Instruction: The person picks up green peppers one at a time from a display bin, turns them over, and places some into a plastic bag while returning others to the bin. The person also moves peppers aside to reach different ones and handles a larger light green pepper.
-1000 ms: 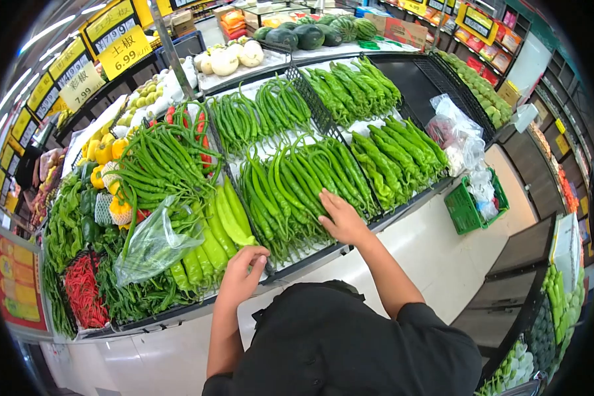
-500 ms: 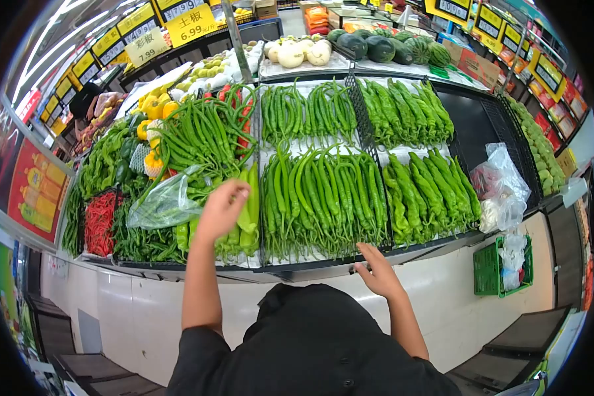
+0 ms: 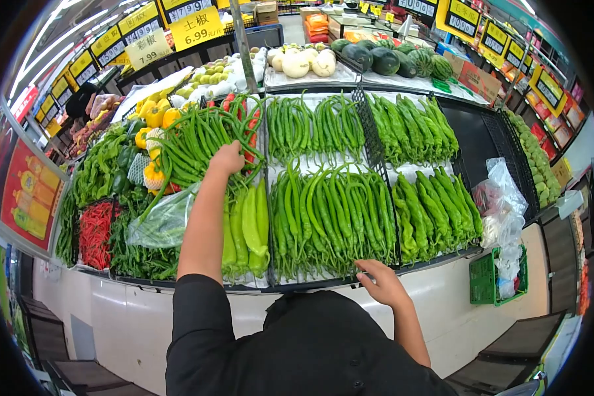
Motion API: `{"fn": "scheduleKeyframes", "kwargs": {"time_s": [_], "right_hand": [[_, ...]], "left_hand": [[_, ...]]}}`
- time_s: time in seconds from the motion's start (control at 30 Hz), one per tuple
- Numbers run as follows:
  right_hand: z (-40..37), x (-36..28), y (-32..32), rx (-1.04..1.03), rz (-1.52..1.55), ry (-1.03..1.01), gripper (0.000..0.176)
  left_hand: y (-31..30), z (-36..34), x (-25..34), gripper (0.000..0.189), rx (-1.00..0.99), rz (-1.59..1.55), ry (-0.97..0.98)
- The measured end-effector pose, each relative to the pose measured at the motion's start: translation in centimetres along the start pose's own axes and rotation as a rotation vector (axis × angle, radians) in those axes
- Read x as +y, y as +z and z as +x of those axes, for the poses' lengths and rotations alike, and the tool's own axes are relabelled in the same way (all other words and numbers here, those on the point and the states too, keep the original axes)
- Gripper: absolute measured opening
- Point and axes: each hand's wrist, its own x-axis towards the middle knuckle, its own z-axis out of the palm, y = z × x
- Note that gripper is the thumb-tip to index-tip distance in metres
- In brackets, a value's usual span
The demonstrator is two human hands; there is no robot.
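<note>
My left hand (image 3: 227,158) reaches into a heaped pile of long green peppers (image 3: 191,142) at the left of the stand. Its knuckles are bent against the pile's right side, and the fingertips are hidden among the peppers. Below that forearm lie a clear plastic bag (image 3: 165,221) and thicker light-green peppers (image 3: 252,228). My right hand (image 3: 381,282) is at the stand's front edge, fingers stretched and apart, holding nothing. Right by its fingertips are the lower ends of a neat row of long green peppers (image 3: 333,218).
Black mesh dividers (image 3: 369,125) separate the rows. Wrinkled green peppers (image 3: 435,214) lie to the right, with plastic bags (image 3: 505,191) beyond them. A green basket (image 3: 485,280) stands lower right. Red chilies (image 3: 98,231) fill the left corner; watermelons (image 3: 384,61) lie behind.
My left hand has moved forward from above the light-green peppers to the heaped long green peppers. My right hand stays near the front edge. The view has shifted slightly.
</note>
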Motion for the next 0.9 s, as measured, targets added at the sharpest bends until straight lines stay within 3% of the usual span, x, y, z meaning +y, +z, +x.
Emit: {"fn": "scheduleKeyframes", "kwargs": {"time_s": [0.07, 0.27, 0.47, 0.53, 0.67, 0.8, 0.9], "right_hand": [[0.9, -0.8, 0.0, -0.017, -0.033, 0.021, 0.034], [3.6, -2.9, 0.7, -0.043, -0.118, 0.030, 0.034], [5.9, -4.0, 0.8, -0.070, -0.120, -0.085, 0.033], [7.0, -4.3, 0.3, -0.094, -0.127, -0.086, 0.033], [10.4, -4.3, 0.1, -0.060, -0.005, -0.160, 0.035], [15.3, -6.8, 1.1, 0.169, 0.241, -0.179, 0.037], [17.9, -9.5, 1.1, 0.121, 0.198, -0.114, 0.041]], "left_hand": [[-0.4, 0.1, 1.1, 0.041, -0.024, 0.055, -0.122], [-1.0, 1.2, 0.4, 0.048, -0.080, 0.110, -0.192], [-0.5, 4.3, -3.4, 0.037, -0.128, -0.116, -0.200], [-1.8, 3.8, -3.7, 0.027, -0.026, -0.269, -0.206], [-4.2, -0.4, -1.4, 0.014, 0.358, -0.514, 0.131], [-5.6, -7.4, 6.5, 0.010, -0.072, -0.914, 0.270], [-3.6, -9.4, 9.5, 0.013, -0.115, -0.988, 0.386]]}}
